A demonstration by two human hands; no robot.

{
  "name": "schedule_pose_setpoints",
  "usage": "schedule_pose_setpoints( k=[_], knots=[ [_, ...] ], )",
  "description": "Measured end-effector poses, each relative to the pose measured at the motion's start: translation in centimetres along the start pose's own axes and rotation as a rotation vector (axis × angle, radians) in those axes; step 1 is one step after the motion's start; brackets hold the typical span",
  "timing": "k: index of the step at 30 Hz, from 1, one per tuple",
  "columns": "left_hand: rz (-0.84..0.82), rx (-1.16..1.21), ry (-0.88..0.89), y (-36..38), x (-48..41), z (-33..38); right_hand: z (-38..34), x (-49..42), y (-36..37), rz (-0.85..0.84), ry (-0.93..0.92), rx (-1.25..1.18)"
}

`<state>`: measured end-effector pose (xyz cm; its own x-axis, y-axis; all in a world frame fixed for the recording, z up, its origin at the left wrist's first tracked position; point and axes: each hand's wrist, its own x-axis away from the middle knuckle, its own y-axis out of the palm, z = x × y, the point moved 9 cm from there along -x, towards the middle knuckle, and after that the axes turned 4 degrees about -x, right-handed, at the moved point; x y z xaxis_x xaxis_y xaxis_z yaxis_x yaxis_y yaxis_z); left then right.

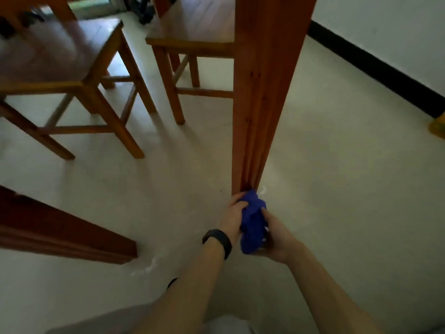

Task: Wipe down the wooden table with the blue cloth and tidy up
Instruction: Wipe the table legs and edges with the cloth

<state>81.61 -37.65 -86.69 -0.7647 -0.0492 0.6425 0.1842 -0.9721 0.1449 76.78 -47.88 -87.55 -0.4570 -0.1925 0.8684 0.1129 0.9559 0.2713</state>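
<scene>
At the foot of the near bench leg [262, 92]: one blue cloth [252, 222], bunched, touching the wood.
Hands: two; left hand [234, 212] and right hand [277, 235], fingers curled, gripping the cloth.
Bench legs: two; second leg [60, 235] well left.
Chairs: two; left chair [72, 68]; right chair [192, 32] partly hidden by the near leg.
Wristband [218, 239]: one, black.
</scene>
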Motion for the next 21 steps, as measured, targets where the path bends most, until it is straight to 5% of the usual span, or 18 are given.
schedule_pose_setpoints(
  k=[3, 9, 11, 15, 18, 21],
  knots=[
    [-0.062, -0.443, 0.028, 1.3, 2.9, 0.8, -2.6, 1.2, 2.8, -0.063, -0.148, -0.164],
    [-0.295, -1.072, 0.123, 2.7, 8.8, 7.5, -7.0, 3.9, 2.8, -0.049, -0.314, 0.057],
    [-0.226, -1.11, 0.235, 2.1, 11.7, 12.1, -11.0, 6.1, 2.4, 0.125, -0.486, 0.091],
    [0.235, -0.847, 0.609, -0.4, 16.5, 21.3, -18.9, 13.8, 0.8, 0.452, -0.91, -0.017],
    [0.254, -0.807, 0.745, 1.5, 16.6, 23.2, -23.9, 21.1, 5.0, 0.272, -1.299, -0.023],
    [0.254, -0.822, 0.883, 3.5, 14.7, 22.0, -25.3, 21.6, 8.9, 0.052, -1.35, 0.095]
  ],
)
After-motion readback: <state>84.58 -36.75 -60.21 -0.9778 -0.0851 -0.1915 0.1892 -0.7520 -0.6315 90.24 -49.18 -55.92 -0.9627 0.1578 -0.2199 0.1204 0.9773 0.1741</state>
